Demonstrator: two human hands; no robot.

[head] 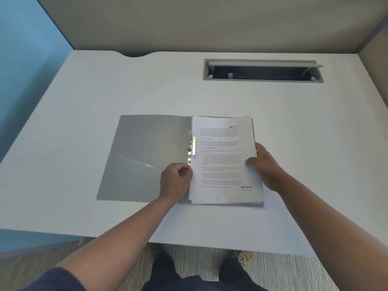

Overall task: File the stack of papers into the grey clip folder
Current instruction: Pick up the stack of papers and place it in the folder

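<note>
Soft, even indoor light, desk (105,97) brightly and evenly lit, faint shadows cast beneath the forearms, pale glare seen on the grey folder's (134,164) inner pocket, wide-angle bending at edges, printed text slightly blurred.

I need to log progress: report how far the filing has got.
Done: the grey clip folder lies open on the desk and the stack of papers sits on its right half. In hand: the left hand and right hand grip the stack's edges, lining it up against the metal clip. Left: clamping and closing the cover.
</note>
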